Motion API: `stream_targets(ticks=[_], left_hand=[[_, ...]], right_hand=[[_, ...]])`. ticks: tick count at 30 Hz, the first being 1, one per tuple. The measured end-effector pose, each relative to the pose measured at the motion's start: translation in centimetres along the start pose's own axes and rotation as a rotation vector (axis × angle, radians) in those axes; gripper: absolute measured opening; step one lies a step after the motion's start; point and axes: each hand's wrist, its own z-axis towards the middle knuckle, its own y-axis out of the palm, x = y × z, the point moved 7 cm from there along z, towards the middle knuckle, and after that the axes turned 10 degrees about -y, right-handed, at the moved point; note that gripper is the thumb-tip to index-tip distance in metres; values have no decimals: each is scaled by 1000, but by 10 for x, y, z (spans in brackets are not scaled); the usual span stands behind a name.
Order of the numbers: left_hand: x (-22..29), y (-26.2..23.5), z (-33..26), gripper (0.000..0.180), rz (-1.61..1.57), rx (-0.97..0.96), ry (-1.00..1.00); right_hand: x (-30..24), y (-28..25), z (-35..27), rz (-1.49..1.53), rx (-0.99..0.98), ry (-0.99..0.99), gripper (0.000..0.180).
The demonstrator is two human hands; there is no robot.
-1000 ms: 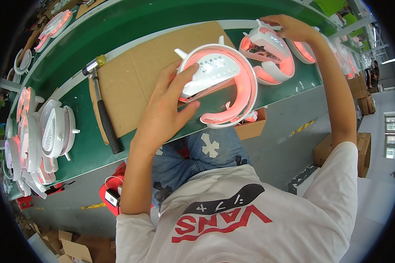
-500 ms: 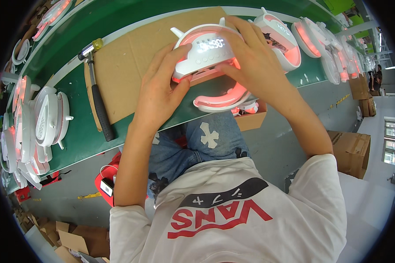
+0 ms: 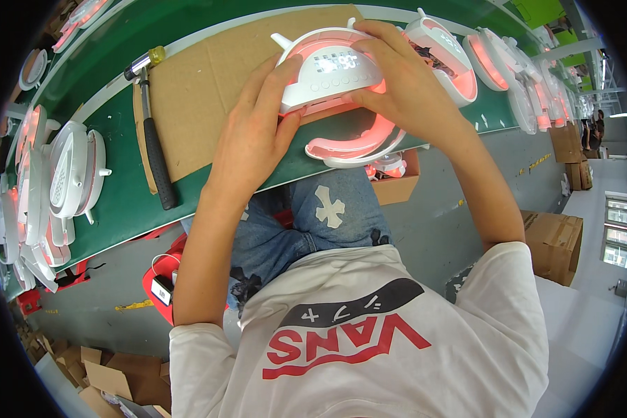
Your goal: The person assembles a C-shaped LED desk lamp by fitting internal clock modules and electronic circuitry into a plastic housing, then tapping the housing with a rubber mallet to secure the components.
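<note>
Over the cardboard sheet [image 3: 195, 90] I hold a white, horned digital clock [image 3: 336, 66] with a lit display, a row of round buttons and a pinkish glow inside its rim. My left hand [image 3: 254, 125] grips its left side, fingers along the front and thumb at the lower edge. On the opposite side, my right hand [image 3: 411, 87] wraps round the edge, fingers near the top horn and thumb beneath the button row. Below the clock, a curved white and pink glowing part [image 3: 352, 148] overhangs the table's front edge. Whether it joins the clock I cannot tell.
A black-handled hammer [image 3: 157, 150] lies along the cardboard's left edge on the green table [image 3: 129, 216]. Similar white clocks [image 3: 80, 171] are stacked at left; another glowing clock [image 3: 442, 59] and several more casings stand at right. An open carton [image 3: 400, 184] with parts sits below the edge.
My right hand's fingers have shifted up towards the clock's top edge and are less blurred. The clock stays between both hands. The whole view has shifted slightly.
</note>
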Motion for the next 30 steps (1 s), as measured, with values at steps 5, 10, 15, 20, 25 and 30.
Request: stream_targets(ticks=[5,10,15,20,25,30], left_hand=[[0,-3,2,61,-5,-60,-51],[-3,-3,5,59,-68,-121,-108],[-17,-1,4,60,-156,-169,-280],[-7,2,-6,62,-49,-91,-101],[-21,-4,-2,63,-245,-256,-248],[-17,-9,9,65,-160,-335,-49]], right_hand=[[-1,2,1,-21,-21,3,57],[-4,3,0,30,45,-12,56],[-7,11,2,-15,66,19,53],[-12,12,-5,43,74,30,58],[-8,15,-7,124,108,104,63],[-2,13,-8,205,113,202,72]])
